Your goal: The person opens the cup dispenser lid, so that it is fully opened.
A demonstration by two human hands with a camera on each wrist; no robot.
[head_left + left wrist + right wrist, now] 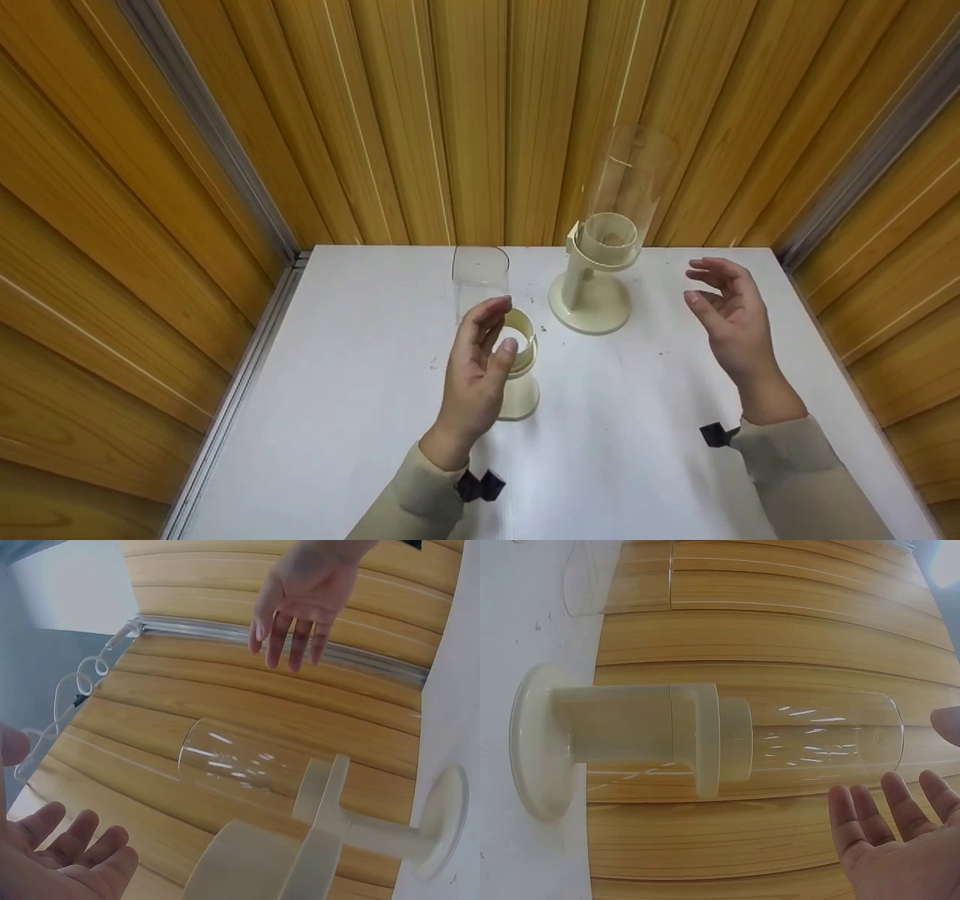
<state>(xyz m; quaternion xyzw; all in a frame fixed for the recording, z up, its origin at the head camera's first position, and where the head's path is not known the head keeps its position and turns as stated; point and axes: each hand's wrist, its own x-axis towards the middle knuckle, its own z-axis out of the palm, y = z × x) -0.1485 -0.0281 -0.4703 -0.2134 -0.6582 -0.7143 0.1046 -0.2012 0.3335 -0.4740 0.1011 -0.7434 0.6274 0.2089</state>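
My left hand (474, 371) hovers beside the near cream stand (520, 397), its fingers loosely bent with nothing between them. That stand's open ring (244, 862) has no tube in it and is partly hidden by the hand in the head view. Farther back, a second cream stand (596, 307) holds a clear tube (634, 169) upright in its ring. To the right of it, my right hand (739, 322) is raised with bent fingers and thumb apart, holding nothing. In the right wrist view, the fingertips (896, 787) appear close to the tube; contact cannot be told.
Behind the left hand, another clear tube (480, 274) stands on the white table (337, 390). Wood-look panels (472, 120) wall the back and both sides, with metal rails (247, 375) along edges. A coiled white cable (64, 701) hangs beyond the panels in the left wrist view.
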